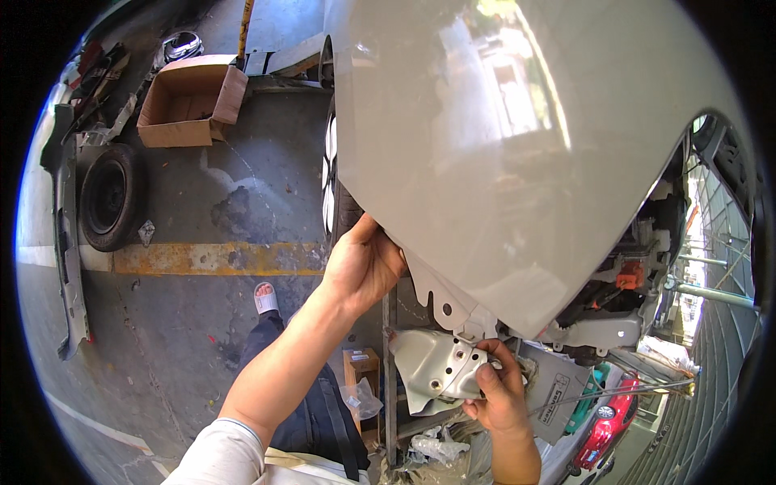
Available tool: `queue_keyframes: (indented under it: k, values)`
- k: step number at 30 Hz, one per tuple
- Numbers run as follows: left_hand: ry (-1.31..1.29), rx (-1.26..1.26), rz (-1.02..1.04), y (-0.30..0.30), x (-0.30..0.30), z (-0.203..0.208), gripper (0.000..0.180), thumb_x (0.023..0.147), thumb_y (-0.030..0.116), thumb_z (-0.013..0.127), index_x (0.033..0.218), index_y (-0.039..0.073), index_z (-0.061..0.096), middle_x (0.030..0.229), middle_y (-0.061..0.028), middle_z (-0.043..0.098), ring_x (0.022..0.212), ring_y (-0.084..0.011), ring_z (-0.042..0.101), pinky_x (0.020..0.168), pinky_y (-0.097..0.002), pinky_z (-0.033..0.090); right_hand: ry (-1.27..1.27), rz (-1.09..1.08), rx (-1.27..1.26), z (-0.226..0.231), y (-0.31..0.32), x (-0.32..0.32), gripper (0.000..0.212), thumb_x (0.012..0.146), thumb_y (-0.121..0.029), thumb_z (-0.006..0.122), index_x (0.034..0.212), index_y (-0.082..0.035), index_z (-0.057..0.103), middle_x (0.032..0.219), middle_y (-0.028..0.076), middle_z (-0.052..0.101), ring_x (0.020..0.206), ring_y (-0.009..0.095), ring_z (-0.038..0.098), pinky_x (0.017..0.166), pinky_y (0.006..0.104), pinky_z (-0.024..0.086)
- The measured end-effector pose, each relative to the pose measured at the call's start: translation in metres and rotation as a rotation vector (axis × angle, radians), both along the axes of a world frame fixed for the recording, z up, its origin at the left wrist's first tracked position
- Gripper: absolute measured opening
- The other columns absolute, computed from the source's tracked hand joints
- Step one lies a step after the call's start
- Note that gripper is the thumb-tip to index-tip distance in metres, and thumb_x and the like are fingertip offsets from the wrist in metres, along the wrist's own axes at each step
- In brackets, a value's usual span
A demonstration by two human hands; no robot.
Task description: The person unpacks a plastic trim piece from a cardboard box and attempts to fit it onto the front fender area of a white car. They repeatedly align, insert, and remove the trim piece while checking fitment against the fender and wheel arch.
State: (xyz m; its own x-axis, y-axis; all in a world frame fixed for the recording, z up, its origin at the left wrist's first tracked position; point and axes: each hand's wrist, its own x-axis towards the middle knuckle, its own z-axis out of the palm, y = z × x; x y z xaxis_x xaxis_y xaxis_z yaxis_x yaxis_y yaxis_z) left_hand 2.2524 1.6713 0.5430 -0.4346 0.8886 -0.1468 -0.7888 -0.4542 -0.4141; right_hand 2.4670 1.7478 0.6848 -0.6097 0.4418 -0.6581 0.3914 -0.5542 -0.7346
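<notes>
A large beige car fender fills the upper middle, its glossy face turned up. At its lower left edge, my left hand grips the rim, with the fingers partly hidden under the panel. A pale metal tab with a hole sticks out below the fender's corner. Just under that tab is a bare, silvery stamped metal bracket with several holes. My right hand is closed on the bracket's right end, thumb on top. The bracket sits close to the tab; whether they are joined I cannot tell.
A car wheel shows beside the fender. The engine bay opens on the right. On the floor at left are an open cardboard box, a tyre and a long bumper part. A metal post stands below the fender.
</notes>
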Motion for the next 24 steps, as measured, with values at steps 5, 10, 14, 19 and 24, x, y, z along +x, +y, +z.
queue_keyframes:
  k: [5, 10, 14, 19, 24]
  values:
    - [0.061, -0.199, -0.035, 0.002, 0.001, 0.004, 0.038, 0.101, 0.024, 0.037, 0.128, -0.001, 0.043, 0.130, -0.0106, 0.051, 0.122, -0.0208, 0.049, 0.106, -0.0349, 0.040, 0.016, -0.039, -0.033, -0.003, -0.003, 0.002, 0.038, 0.090, -0.022, 0.063, 0.118, -0.006, 0.042, 0.090, 0.008, 0.056, 0.055, 0.012, 0.051, 0.038, 0.0250, 0.039]
    - [0.108, -0.386, -0.072, 0.000, 0.001, -0.005, 0.037, 0.100, 0.027, 0.042, 0.123, 0.000, 0.047, 0.121, -0.0074, 0.056, 0.115, -0.0187, 0.054, 0.101, -0.0343, 0.044, -0.024, -0.131, -0.061, -0.004, -0.006, -0.007, 0.036, 0.092, -0.027, 0.059, 0.119, -0.008, 0.044, 0.086, 0.006, 0.057, 0.056, 0.012, 0.051, 0.038, 0.0257, 0.040]
    - [0.058, -0.353, -0.045, 0.000, -0.001, 0.006, 0.032, 0.099, 0.027, 0.043, 0.114, 0.000, 0.053, 0.109, -0.0056, 0.063, 0.104, -0.0187, 0.060, 0.094, -0.0351, 0.049, -0.041, -0.142, -0.047, -0.011, -0.007, -0.003, 0.033, 0.093, -0.029, 0.057, 0.118, -0.010, 0.046, 0.083, 0.005, 0.056, 0.055, 0.011, 0.051, 0.038, 0.0254, 0.040]
    - [0.050, -0.388, -0.062, -0.003, -0.002, 0.007, 0.033, 0.099, 0.030, 0.043, 0.119, 0.006, 0.051, 0.119, -0.0060, 0.059, 0.113, -0.0208, 0.055, 0.096, -0.0359, 0.045, -0.031, -0.169, -0.063, -0.012, -0.011, -0.002, 0.033, 0.094, -0.030, 0.057, 0.118, -0.010, 0.046, 0.083, 0.004, 0.056, 0.055, 0.011, 0.050, 0.039, 0.0251, 0.039]
    - [0.229, -0.572, -0.029, -0.014, 0.015, -0.024, 0.043, 0.098, 0.034, 0.046, 0.134, 0.010, 0.039, 0.126, -0.0105, 0.053, 0.120, -0.0216, 0.049, 0.101, -0.0447, 0.038, -0.012, -0.217, -0.088, -0.014, -0.016, 0.001, 0.034, 0.094, -0.033, 0.056, 0.119, -0.011, 0.046, 0.082, 0.003, 0.057, 0.055, 0.010, 0.050, 0.041, 0.0246, 0.039]
